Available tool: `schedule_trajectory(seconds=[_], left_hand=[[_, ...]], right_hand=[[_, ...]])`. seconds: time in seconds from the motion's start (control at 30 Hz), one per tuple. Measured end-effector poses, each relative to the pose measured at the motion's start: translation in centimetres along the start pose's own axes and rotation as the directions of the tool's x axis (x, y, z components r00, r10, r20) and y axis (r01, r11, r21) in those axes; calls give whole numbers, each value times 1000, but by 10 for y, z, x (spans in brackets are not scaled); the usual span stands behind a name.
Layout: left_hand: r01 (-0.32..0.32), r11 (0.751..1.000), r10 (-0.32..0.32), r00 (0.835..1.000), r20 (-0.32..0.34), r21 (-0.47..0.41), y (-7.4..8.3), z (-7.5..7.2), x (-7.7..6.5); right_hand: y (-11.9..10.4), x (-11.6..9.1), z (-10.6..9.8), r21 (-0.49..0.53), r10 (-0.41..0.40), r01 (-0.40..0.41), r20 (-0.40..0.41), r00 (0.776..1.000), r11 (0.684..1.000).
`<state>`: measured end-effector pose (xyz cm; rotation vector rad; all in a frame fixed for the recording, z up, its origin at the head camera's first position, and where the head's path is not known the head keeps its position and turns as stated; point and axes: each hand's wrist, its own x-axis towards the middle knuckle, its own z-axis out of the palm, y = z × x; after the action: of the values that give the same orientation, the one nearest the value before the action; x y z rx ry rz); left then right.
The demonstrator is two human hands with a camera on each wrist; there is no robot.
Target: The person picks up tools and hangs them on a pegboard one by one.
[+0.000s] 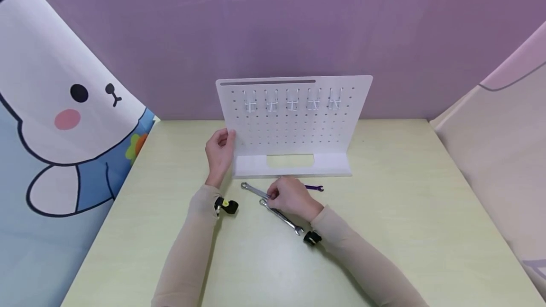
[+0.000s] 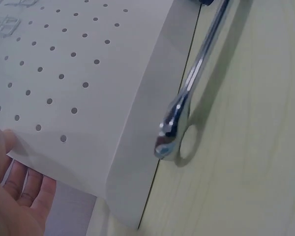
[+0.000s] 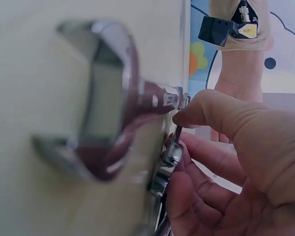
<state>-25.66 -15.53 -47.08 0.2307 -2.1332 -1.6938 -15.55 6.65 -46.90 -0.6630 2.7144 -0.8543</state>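
My left hand (image 1: pixel 219 153) grips the left edge of a white pegboard (image 1: pixel 332 164), thumb in front and fingers behind. The fingers (image 2: pixel 33 184) show past that edge in the left wrist view. In front of the board's base, my right hand (image 1: pixel 292 198) pinches a silver combination wrench (image 1: pixel 255 190) between thumb and fingers. Its ring end (image 2: pixel 169 132) points left and hangs over its own shadow. A second silver wrench (image 1: pixel 281 215) lies slanted below the hand, its open end (image 3: pixel 108 93) large and blurred in the right wrist view. Behind the hand juts the end of a purplish wrench (image 1: pixel 315 187).
A row of several wire hooks (image 1: pixel 292 101) runs across the upper pegboard. The base has a rectangular cutout. Board and wrenches sit on a pale wooden table (image 1: pixel 396 193), with a purple backdrop (image 1: pixel 294 22) behind and a cartoon-printed cloth (image 1: pixel 85 122) on the left.
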Motion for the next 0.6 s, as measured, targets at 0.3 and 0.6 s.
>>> schedule_trajectory(seconds=[0.3,0.6], left_hand=[[4,1000,-4,1000,-3,-10,-1,0,-1],[27,1000,-27,1000,3,-9,-1,1,-1]], right_hand=[[1,0,2,-30,-37,35,-53,998,999],[-1,-3,2,-36,-48,45,-80,996,998]])
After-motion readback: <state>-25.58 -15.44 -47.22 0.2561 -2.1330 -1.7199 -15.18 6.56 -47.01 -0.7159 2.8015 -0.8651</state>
